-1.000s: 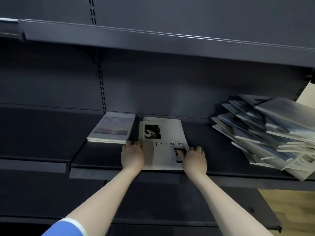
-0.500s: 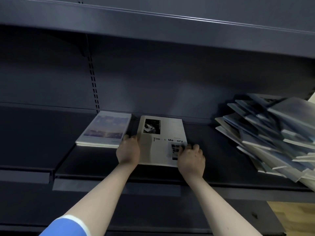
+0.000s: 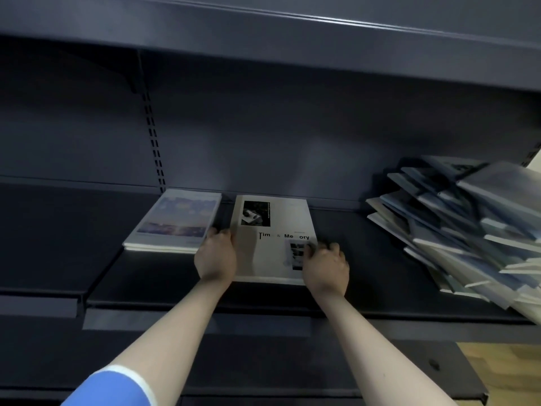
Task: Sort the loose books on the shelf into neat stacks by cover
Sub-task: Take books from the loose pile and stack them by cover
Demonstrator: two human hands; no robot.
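The thin white paper book with black letters [image 3: 272, 238] lies flat on the dark metal shelf [image 3: 366, 276], between the two hands. The left hand [image 3: 215, 257] grips its left edge, fingers curled round it. The right hand [image 3: 325, 268] rests on its right near corner with bent fingers [image 3: 333, 247]; I cannot tell if they pinch the edge. The book looks light and bendy, with a smooth cover that may slide, so holding both side edges seems best. Just left of the left fingers sits a small neat stack of pale books with a blue picture cover [image 3: 175, 221]. Far right of the right fingers, a messy pile of grey-blue books [image 3: 468, 230] leans and is cut off by the picture edge. Some title letters are too faint to read.
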